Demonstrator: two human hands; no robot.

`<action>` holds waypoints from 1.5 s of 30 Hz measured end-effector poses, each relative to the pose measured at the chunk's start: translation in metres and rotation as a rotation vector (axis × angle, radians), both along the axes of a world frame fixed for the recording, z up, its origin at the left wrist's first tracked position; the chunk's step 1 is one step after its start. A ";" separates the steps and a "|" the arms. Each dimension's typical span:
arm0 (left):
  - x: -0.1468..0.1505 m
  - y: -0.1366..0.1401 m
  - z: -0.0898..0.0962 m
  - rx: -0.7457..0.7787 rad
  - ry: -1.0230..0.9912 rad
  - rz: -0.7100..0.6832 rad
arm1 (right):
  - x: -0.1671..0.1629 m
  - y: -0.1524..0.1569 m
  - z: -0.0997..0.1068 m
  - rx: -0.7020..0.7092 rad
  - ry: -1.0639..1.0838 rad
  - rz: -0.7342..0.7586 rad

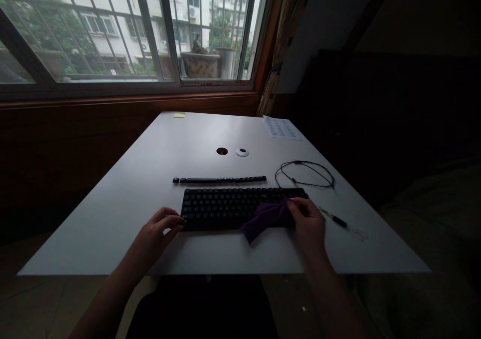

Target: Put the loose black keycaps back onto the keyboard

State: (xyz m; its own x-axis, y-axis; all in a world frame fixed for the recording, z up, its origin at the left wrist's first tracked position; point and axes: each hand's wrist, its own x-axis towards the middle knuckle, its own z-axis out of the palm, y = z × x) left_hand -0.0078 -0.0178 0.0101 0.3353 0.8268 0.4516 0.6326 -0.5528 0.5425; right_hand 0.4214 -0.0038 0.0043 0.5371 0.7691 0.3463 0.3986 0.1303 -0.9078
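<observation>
Black rectangular keyboard (pixel 218 209) between hands, left hand (pixel 165 224) touching its left edge, grip unclear, right hand (pixel 307 219) pinching purple cloth (pixel 268 215) over keys, black keycap row (pixel 225 180) beyond, looped black cable (pixel 297 162) past right hand, slim black-handled tool (pixel 339 222) rightward

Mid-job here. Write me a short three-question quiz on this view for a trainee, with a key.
1. Which hand holds the purple cloth?

2. True or false: a row of small black pieces lies just beyond the keyboard, on its far side.

3. What lies in loops on the white table, near the keyboard's far right corner?
A) a red belt
B) a black cable
C) a white rope

Key
1. The right hand, pinching it between its fingers.
2. True.
3. B.
</observation>
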 end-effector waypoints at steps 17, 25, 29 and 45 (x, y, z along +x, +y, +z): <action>-0.003 -0.011 -0.007 0.173 0.141 -0.050 | -0.003 -0.001 0.003 0.011 -0.006 0.006; -0.010 -0.011 -0.006 0.138 0.261 -0.108 | -0.006 -0.002 0.007 -0.004 -0.013 0.014; -0.013 -0.012 -0.004 0.109 0.218 -0.113 | -0.005 -0.002 0.005 -0.007 -0.019 0.013; -0.019 -0.011 0.008 -0.085 0.081 -0.246 | -0.006 -0.002 0.007 -0.023 -0.002 0.035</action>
